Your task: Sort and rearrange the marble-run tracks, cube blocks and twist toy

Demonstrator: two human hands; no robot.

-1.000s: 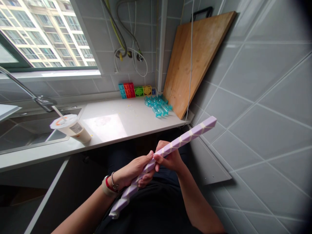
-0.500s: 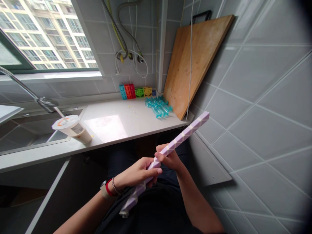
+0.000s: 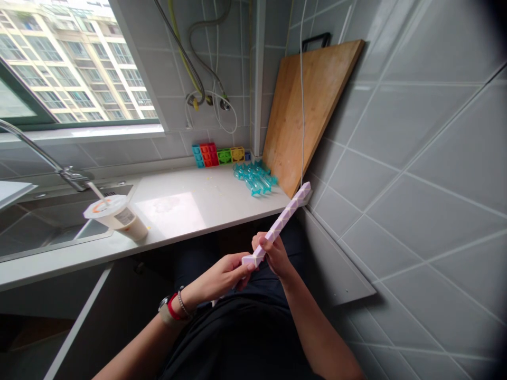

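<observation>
A pink segmented stick [image 3: 282, 220] with pale bands slants up to the right in front of my body. My left hand [image 3: 233, 272] is closed on its lower end, thumb on top, where a short segment bends sideways to the left. Just above that, my right hand [image 3: 271, 252] wraps round the stick, its fingers closed. The upper part extends free past my right hand, and its tip overlaps the counter's right corner in the view. Whatever lies under my left palm is hidden.
On the white counter [image 3: 178, 182] are a lidded cup with a straw [image 3: 124, 216] near the front edge, teal plastic pieces [image 3: 255, 178] and colourful blocks [image 3: 209, 155]. A wooden board [image 3: 309, 105] leans at the right. The sink [image 3: 51, 219] is left; an open cabinet door [image 3: 336, 258] stands right.
The stick's lower part, which stretched down-left past my left hand, no longer shows there; its lower end is now bent at my left fingers. Its upper tip has shifted left.
</observation>
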